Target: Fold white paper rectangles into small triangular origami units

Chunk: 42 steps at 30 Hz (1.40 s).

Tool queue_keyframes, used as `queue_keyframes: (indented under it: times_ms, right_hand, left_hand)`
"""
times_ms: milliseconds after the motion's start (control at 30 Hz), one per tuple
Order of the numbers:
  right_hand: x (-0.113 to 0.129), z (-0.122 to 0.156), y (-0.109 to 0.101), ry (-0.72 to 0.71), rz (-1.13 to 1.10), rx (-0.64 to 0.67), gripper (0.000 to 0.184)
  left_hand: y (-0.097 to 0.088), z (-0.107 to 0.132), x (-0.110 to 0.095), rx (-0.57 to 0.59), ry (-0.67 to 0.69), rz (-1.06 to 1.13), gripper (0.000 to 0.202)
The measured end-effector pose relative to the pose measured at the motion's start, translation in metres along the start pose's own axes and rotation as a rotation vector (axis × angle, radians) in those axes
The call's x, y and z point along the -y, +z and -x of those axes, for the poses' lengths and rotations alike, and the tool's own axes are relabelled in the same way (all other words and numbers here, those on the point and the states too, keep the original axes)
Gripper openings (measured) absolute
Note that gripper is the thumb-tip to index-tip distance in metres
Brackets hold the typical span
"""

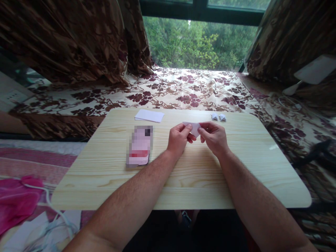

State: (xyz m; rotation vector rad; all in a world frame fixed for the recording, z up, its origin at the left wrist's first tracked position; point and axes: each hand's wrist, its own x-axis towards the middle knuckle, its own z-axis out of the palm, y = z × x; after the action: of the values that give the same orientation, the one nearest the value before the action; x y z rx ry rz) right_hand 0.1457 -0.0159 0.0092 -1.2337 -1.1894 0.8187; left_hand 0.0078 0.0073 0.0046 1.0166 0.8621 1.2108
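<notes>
A small folded piece of white paper (pixel 194 129) is held up above the table between both hands. My left hand (pixel 180 136) pinches its left side, thumb on the near face. On its right edge, my right hand (pixel 213 136) is closed with thumb and fingers. Just beyond the right hand sit two small folded paper pieces (pixel 218 117), side by side. A short stack of white paper sheets (pixel 149 115) lies at the table's far left. Nearer, left of my left hand, rests a pink phone (pixel 140 145), partly pixelated.
The light wooden table (pixel 105 189) has rounded corners. Behind it is a ledge with a flowered cloth (pixel 189 87) below a window. A white lamp (pixel 315 71) stands at the right. White cables (pixel 56 210) and loose papers lie at lower left.
</notes>
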Motion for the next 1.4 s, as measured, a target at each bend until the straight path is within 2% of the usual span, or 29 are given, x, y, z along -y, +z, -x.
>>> queue_keyframes:
  times_ms: [233,433,567,667,767,833,933,1067,1233,1400]
  right_hand:
    - [0.002,0.002,0.001,-0.059,0.024,0.019,0.018]
    - [0.006,0.005,0.004,-0.074,0.056,0.068,0.017]
    - [0.005,0.007,0.006,-0.074,-0.012,0.117,0.021]
    - [0.001,0.006,0.004,-0.085,-0.006,0.098,0.023]
    - [-0.003,0.004,0.002,-0.115,0.071,0.067,0.024]
    - [-0.005,0.003,0.001,-0.111,0.087,0.053,0.023]
    - [-0.002,0.003,0.002,-0.044,0.049,0.053,0.021]
    - [0.004,0.003,0.0,0.037,-0.048,0.086,0.018]
    - [0.009,0.0,-0.005,0.08,-0.141,0.141,0.015]
    - [0.008,-0.001,-0.007,0.103,-0.197,0.146,0.015]
  left_hand:
    - [-0.002,-0.002,0.003,0.029,0.008,0.061,0.033]
    - [-0.002,-0.003,0.008,0.055,0.042,-0.059,0.035]
    - [0.0,0.003,0.001,0.091,0.038,-0.133,0.034]
    - [0.002,0.009,-0.007,0.14,0.102,-0.183,0.034]
    - [0.002,0.013,-0.011,0.083,0.217,-0.286,0.037]
    - [0.0,0.013,-0.011,0.049,0.25,-0.341,0.032]
    - [-0.002,0.009,-0.007,0.03,0.232,-0.331,0.031]
    - [-0.005,0.002,-0.002,0.008,0.16,-0.211,0.038]
    - [-0.008,-0.002,-0.003,0.059,0.108,-0.117,0.031]
    - [-0.009,-0.001,-0.008,0.108,0.087,-0.112,0.033]
